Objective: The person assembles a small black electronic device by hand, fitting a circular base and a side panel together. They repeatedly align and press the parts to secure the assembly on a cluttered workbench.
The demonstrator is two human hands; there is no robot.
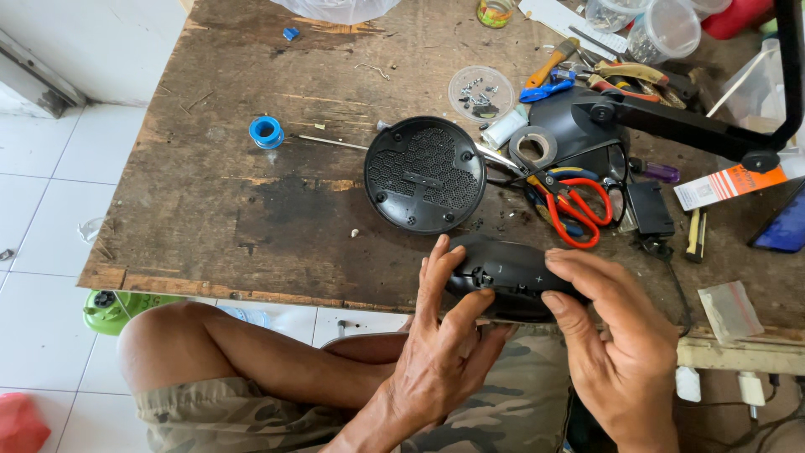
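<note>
I hold a rounded black speaker body (511,273) at the near edge of the worn wooden table (251,210). My left hand (444,344) grips its left end, fingers curled over the top. On the other end, my right hand (616,344) wraps around the casing with the thumb on its front. A round black perforated cover (424,174) lies flat on the table just beyond my hands.
Red-handled scissors (579,201), a tape roll (534,146), a clear lid with small screws (480,92), a blue ring (267,131), pliers and screwdrivers (625,77), a black lamp arm (696,126) and plastic cups (662,29) crowd the far right. My knee (168,335) is below the table edge.
</note>
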